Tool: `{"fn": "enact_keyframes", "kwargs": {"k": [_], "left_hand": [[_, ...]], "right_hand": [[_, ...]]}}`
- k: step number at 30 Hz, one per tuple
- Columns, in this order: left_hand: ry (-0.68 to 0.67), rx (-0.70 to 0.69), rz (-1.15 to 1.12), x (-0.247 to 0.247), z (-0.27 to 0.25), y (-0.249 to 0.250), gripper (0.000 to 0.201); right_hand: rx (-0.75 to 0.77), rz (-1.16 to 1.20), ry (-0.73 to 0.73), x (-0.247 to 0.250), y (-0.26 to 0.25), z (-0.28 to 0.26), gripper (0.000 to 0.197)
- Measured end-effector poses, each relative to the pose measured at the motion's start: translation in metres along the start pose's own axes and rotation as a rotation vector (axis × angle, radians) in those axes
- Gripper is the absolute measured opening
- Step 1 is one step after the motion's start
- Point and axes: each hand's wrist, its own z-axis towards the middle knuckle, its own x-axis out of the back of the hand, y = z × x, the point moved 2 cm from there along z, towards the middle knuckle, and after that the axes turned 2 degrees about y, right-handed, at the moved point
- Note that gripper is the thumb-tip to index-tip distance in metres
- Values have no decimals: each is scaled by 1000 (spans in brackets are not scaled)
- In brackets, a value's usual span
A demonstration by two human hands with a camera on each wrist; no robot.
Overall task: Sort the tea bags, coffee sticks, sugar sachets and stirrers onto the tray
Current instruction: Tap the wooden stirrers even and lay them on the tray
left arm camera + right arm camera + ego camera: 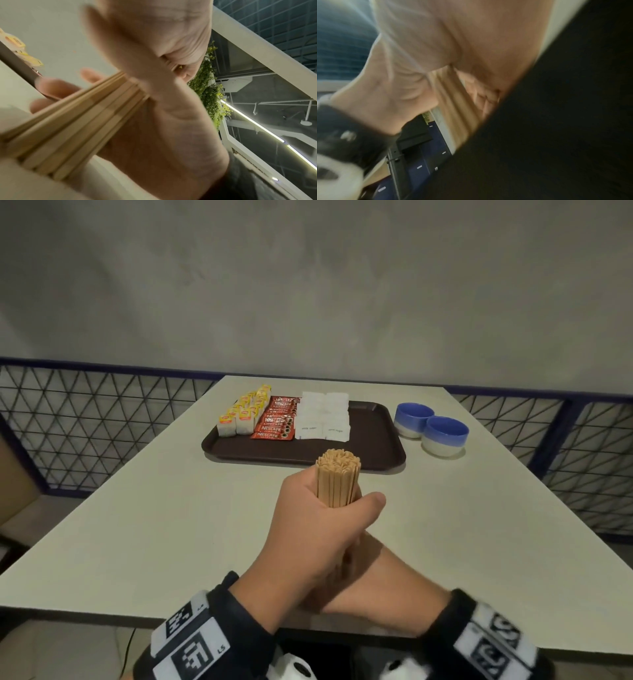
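On tray [370,453] left part: tea bags [244,414], coffee sticks [279,419], sugar sachets [323,414] in rows; its right part bare, two blue bowls [430,422] just beyond the rim. Near table edge, left hand [315,529] curled tight round upright bundle of pale wooden stirrers [338,479]. Right hand [373,587] under it, grip hidden.

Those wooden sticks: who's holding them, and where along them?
The left hand grips the bundle of wooden stirrers around its middle, upper ends sticking out. The right hand is at the lower end, mostly hidden; its grip cannot be told.
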Motion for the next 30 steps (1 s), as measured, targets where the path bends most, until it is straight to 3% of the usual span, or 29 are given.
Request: {"fn": "enact_keyframes", "kwargs": {"k": [2, 5, 8, 10, 12, 16, 18, 21, 24, 25, 27, 28, 30], "left_hand": [[6, -20, -15, 4, -3, -2, 28], [-16, -50, -4, 6, -3, -5, 28], [-42, -63, 14, 5, -5, -4, 28], [-31, -54, 9, 3, -10, -4, 28], [-31, 0, 8, -1, -10, -10, 28], [-96, 57, 61, -13, -12, -17, 36], [-11, 110, 1, -15, -15, -22, 33], [47, 56, 96, -12, -12, -26, 36], [76, 139, 285, -14, -7, -31, 39], [88, 133, 279, -13, -7, -35, 42], [109, 169, 273, -10, -12, -36, 50], [113, 173, 229, -10, -13, -37, 50], [146, 125, 145, -8, -12, -30, 35]], "right_hand": [[4, -83, -60, 25, -6, -13, 71], [135, -211, 162, 68, -37, -29, 89], [366, -239, 363, 92, -90, -37, 71], [479, -337, 402, 93, -127, -34, 57], [518, -462, 335, 80, -146, -18, 48], [349, -1015, -89, 39, -129, 16, 57], [385, -1011, -62, 41, -130, 19, 63], [428, -971, -20, 44, -133, 18, 67], [401, -1132, 0, 30, -122, 19, 34], [412, -1126, 11, 28, -120, 21, 23], [406, -1005, 49, 29, -119, 29, 19], [395, -850, 89, 32, -119, 34, 20], [355, -309, 182, 33, -120, 40, 14]]}}
